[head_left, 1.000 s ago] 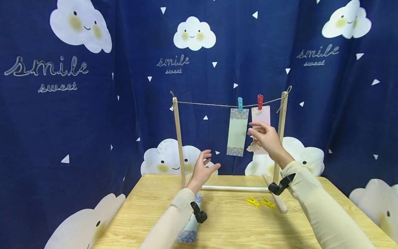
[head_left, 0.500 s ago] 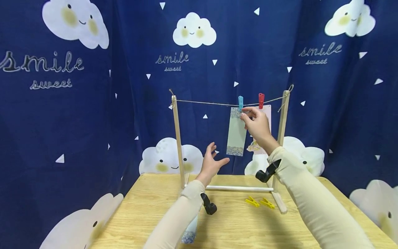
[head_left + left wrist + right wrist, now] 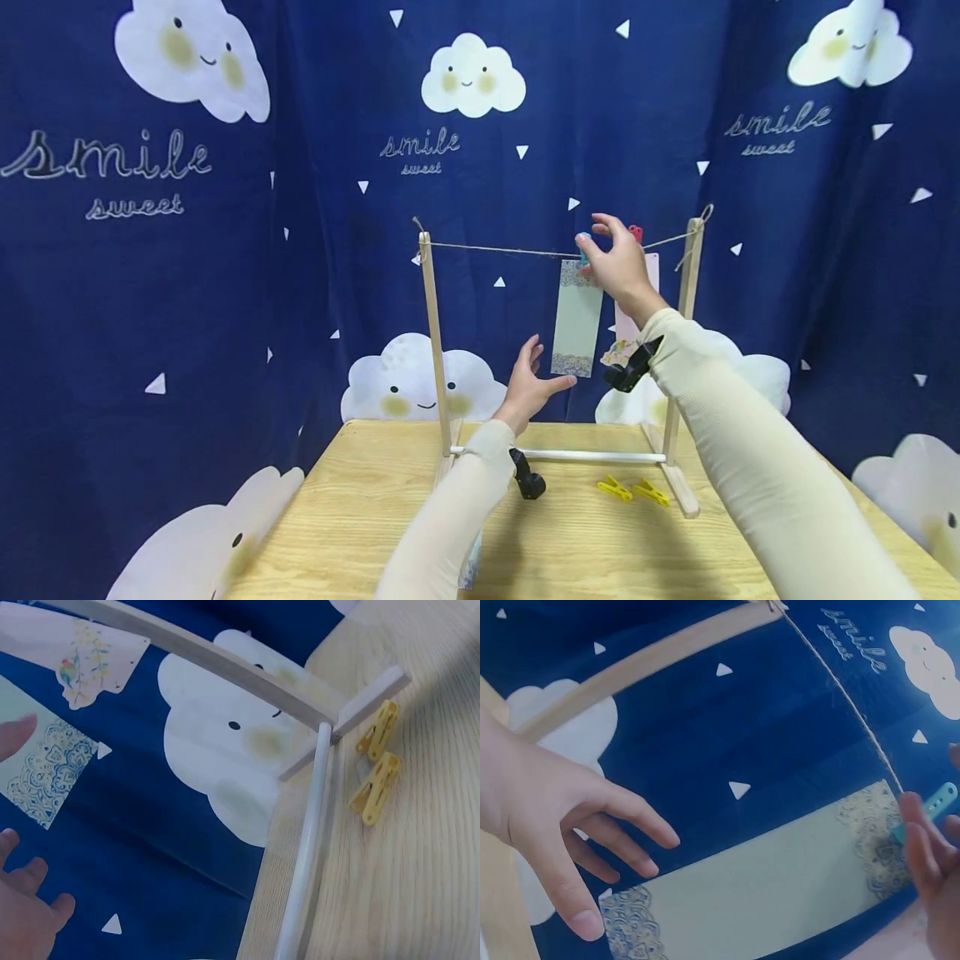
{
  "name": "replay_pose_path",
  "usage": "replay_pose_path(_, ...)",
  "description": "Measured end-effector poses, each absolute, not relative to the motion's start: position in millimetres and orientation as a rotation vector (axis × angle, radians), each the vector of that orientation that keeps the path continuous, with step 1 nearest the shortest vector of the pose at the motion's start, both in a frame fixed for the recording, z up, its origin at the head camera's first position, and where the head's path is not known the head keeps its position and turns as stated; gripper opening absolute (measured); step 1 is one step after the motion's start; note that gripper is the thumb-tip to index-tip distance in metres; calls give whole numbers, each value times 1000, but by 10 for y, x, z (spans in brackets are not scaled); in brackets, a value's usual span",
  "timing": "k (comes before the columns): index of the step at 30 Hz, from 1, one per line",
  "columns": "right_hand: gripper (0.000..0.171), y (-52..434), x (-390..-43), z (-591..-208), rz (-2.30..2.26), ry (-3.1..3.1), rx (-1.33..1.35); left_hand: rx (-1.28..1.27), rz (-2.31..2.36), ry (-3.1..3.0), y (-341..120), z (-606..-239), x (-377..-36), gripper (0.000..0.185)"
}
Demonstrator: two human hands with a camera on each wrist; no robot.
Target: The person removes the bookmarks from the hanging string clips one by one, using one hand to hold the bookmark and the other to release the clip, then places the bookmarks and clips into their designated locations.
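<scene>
Looking over a wooden table (image 3: 592, 550), we see a person's two hands raised on pale-sleeved arms toward a string (image 3: 502, 249) tied between the posts of a wooden stand (image 3: 435, 333). The right hand (image 3: 621, 267) is the higher, its forearm slanting up from the lower right, the thumb in front of a blue clip (image 3: 943, 796) and the index finger raised above it. We cannot tell whether those fingers pinch the clip or merely surround it.

The left hand (image 3: 528, 390) is lower, its grip released, fingers spread upward and thumb pointing right, just beside the bottom edge of a green card (image 3: 577, 325); we cannot tell if they touch. The card hangs below the right hand, its patterned top end at the blue clip. Its long axis runs nearly upright, the bottom leaning slightly left in the head view. From the right wrist, we see the clip's handle end pointing away from the card, roughly along the same axis.

Partly behind the right hand and its sleeve, a red clip (image 3: 636, 232) and a pink card (image 3: 627, 325) show. Two yellow clips (image 3: 615, 488) lie on the table near the stand's foot.
</scene>
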State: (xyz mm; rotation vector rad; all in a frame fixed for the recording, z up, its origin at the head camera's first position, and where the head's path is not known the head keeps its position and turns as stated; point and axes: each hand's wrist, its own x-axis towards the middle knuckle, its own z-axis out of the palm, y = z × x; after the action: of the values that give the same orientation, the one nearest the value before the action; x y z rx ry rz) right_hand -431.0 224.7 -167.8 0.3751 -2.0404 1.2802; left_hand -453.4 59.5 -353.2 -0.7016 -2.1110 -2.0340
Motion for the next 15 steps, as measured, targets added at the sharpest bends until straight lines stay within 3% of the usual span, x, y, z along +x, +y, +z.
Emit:
replay_pose_path(5, 71, 2250, -4338, -1622, 1378, -2145, 385, -665, -2082, -2059, 717, -3516, -4546, 66)
replay_pose_path(10, 63, 2238, -4332, -1588, 1403, -2185, 342, -659, -2067, -2033, 786, -3520, -4570, 18)
replay_pose_path(15, 56, 2306, -4304, -1546, 1437, -2268, 391, -712, -2120, -2000, 724, -3507, -4573, 8)
